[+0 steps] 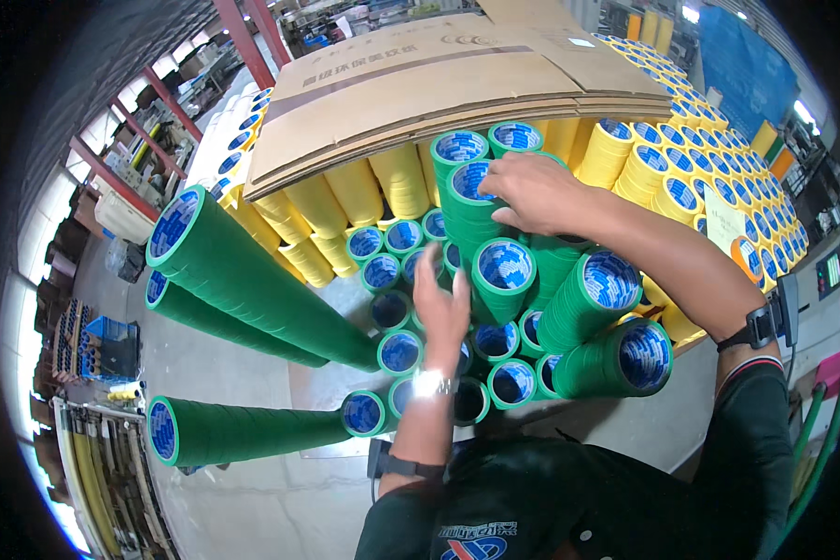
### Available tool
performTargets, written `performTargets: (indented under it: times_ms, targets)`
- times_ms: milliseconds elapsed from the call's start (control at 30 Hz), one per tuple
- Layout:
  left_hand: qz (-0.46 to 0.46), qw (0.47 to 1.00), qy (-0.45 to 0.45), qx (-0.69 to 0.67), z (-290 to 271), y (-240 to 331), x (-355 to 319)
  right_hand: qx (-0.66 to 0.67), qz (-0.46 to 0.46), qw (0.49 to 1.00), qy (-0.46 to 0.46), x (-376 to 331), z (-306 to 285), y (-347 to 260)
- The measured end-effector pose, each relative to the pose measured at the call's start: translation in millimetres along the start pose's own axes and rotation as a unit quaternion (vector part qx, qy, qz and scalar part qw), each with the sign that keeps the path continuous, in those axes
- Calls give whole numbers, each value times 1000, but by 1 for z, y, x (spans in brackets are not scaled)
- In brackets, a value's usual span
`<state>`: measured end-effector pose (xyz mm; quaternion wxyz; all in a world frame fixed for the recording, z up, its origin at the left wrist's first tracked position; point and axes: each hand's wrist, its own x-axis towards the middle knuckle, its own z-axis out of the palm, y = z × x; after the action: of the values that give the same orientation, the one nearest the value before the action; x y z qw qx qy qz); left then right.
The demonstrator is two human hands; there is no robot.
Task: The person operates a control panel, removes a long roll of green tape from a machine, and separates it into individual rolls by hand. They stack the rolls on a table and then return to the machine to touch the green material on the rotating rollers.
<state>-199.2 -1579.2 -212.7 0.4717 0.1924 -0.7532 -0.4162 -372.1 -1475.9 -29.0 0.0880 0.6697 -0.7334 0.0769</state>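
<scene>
My right hand (537, 191) is on the top of a tall stack of green tape rolls (471, 210). Its fingers curl over the rim at the blue-printed core and the thumb presses against the outside. Lower and to the left, my left hand (441, 308) is held up with fingers stretched apart, slightly blurred, with nothing in it. Below it stand shorter green tape rolls (400, 352) packed together. Nearer my body on the right, other green stacks (611, 280) lean outward.
Three tall green stacks (252, 275) lean or stretch out at the left. Flattened cardboard sheets (439, 79) lie across yellow tape stacks (345, 196) at the back. Many more yellow rolls (686, 159) fill the far right. A grey machine with a screen (826, 275) stands at the right edge.
</scene>
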Motion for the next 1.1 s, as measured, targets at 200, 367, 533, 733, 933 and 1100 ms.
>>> performTargets:
  times_ms: [200, 367, 533, 733, 933, 1100]
  targets:
    - [25, 998, -63, -6, 27, 32, 78, 32, 51, 997, -47, 18, 12, 9]
    - [-10, 997, -64, -34, 36, 24, 86, 51, 32, 998, -28, 18, 21, 17]
    - [-26, 996, -59, -57, 43, 14, 84, 126, 60, 990, 4, 15, 28, 25]
    - [-6, 998, -52, -26, 43, 13, 84, 331, 183, 900, 216, 17, -7, 46]
    - [-18, 995, -74, -67, 37, 12, 83, 177, 32, 968, 172, -17, -31, 10]
    - [118, 993, -18, 2, 6, 12, 87, 84, -37, 995, -32, -37, -27, -19]
